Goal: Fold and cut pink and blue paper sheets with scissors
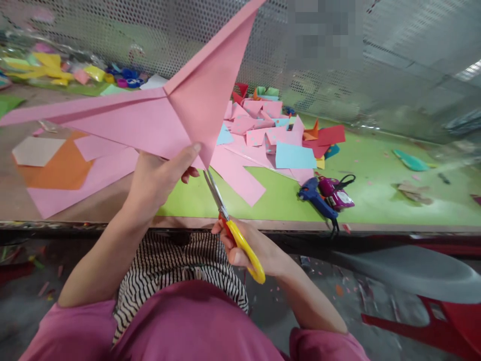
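Note:
My left hand (161, 175) pinches a large folded piece of pink paper (199, 95) near its lower corner, thumb on top and fingers beneath. The paper spreads in two long pointed wings, one to the left and one up to the right. In my right hand (244, 243) is a pair of scissors (244, 245) with yellow and red handles. Their blades point up and meet the paper's lower tip, just right of my left thumb. Whether the blades are parted there is hard to make out.
Pink and dotted cut paper pieces (259, 123) lie heaped behind my hands, with a light blue piece (295, 155) on them. A blue glue gun (317, 198) rests near the front edge. At left are an orange sheet (56, 170) and a white hexagon (37, 151). Perforated panel (210, 30) stands behind.

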